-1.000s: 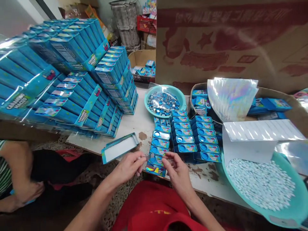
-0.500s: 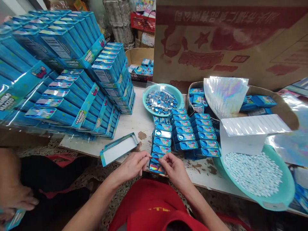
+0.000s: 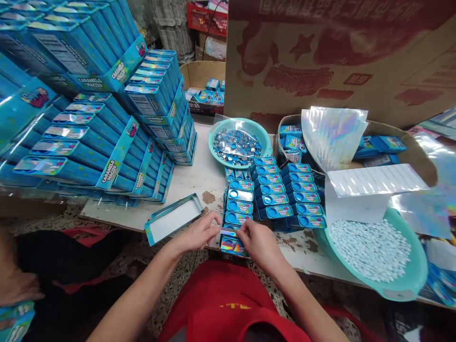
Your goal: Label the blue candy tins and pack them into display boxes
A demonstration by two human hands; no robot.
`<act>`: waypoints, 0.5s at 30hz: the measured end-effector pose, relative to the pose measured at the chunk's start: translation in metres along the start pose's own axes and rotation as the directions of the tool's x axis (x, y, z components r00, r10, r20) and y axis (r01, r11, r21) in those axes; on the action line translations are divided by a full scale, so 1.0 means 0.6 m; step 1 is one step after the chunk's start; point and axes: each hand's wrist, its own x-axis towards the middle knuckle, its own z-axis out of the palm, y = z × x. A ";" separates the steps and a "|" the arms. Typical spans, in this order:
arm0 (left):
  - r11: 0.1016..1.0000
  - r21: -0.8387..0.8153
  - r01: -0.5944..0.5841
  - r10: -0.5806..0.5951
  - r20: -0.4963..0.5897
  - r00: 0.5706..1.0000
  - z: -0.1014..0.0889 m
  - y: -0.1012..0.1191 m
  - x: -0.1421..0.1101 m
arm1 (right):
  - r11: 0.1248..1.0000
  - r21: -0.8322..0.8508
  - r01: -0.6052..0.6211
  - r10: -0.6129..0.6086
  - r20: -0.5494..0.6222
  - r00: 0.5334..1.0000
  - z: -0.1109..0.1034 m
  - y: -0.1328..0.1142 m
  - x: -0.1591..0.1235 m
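My left hand (image 3: 197,233) and my right hand (image 3: 257,241) meet at the table's front edge. Both pinch a small shiny strip or lid (image 3: 228,232) held over the nearest blue tin (image 3: 232,245). That tin ends a column of small blue tins (image 3: 238,207) running away from me. Two more columns of the same tins (image 3: 285,194) lie to the right. An open, empty blue display box (image 3: 174,219) rests just left of my left hand.
Tall stacks of wrapped blue cartons (image 3: 89,109) fill the left. A teal bowl of silver pieces (image 3: 239,142) sits behind the tins, a teal basin of white tablets (image 3: 374,251) at right. Holographic bags (image 3: 333,135) and a large cardboard box (image 3: 338,57) stand behind. Another person's hand (image 3: 14,285) shows at far left.
My hands have closed together over the nearest tin, bringing the shiny piece down onto it. The view has tilted down and closer. The other person's hand has moved at far left.
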 end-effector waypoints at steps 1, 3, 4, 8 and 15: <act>0.999 -0.041 0.000 0.001 0.009 1.000 0.003 -0.007 0.007 | 0.999 -0.042 0.002 -0.003 -0.025 1.000 0.006 0.001 0.000; 0.991 -0.131 0.007 -0.003 0.031 1.000 0.012 -0.027 0.021 | 0.997 -0.075 -0.012 0.007 -0.069 0.998 0.017 0.004 -0.002; 0.988 -0.151 0.020 -0.017 0.017 1.000 0.017 -0.039 0.026 | 0.998 -0.062 -0.019 0.014 -0.089 0.996 0.022 0.007 -0.005; 0.994 -0.034 0.106 -0.111 -0.224 0.968 0.039 -0.089 0.031 | 0.993 0.101 -0.063 0.088 -0.268 0.959 0.028 0.022 -0.031; 0.943 -0.298 -0.148 0.017 -0.403 0.915 0.105 -0.069 -0.010 | 0.904 0.381 -0.197 0.290 -0.207 0.934 0.043 0.037 -0.033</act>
